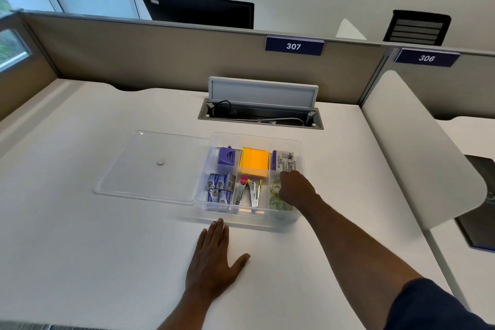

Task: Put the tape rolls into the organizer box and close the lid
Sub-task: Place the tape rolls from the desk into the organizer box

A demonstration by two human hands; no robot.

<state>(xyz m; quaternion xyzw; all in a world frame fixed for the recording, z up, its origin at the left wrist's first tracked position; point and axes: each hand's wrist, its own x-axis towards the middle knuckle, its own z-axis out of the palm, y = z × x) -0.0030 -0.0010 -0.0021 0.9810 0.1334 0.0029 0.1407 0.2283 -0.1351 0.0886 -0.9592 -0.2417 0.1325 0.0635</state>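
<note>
A clear organizer box (pixel 254 218) stands on the white desk, its lid off. The clear lid (pixel 150 169) lies flat beside it on the left, touching its left wall. In the front right compartment I see two clear tape rolls (pixel 276 202). My right hand (pixel 294 189) reaches into that compartment, fingers curled around the upper roll. My left hand (pixel 214 257) rests flat on the desk in front of the box, fingers spread, fingertips just short of its front wall.
Other compartments hold a purple sharpener (pixel 226 157), orange sticky notes (pixel 254 162), staple boxes (pixel 219 186), staplers (pixel 250 193) and a labelled packet (pixel 285 161). An open cable tray (pixel 261 114) sits behind the box. A white divider panel (pixel 417 147) rises at the right.
</note>
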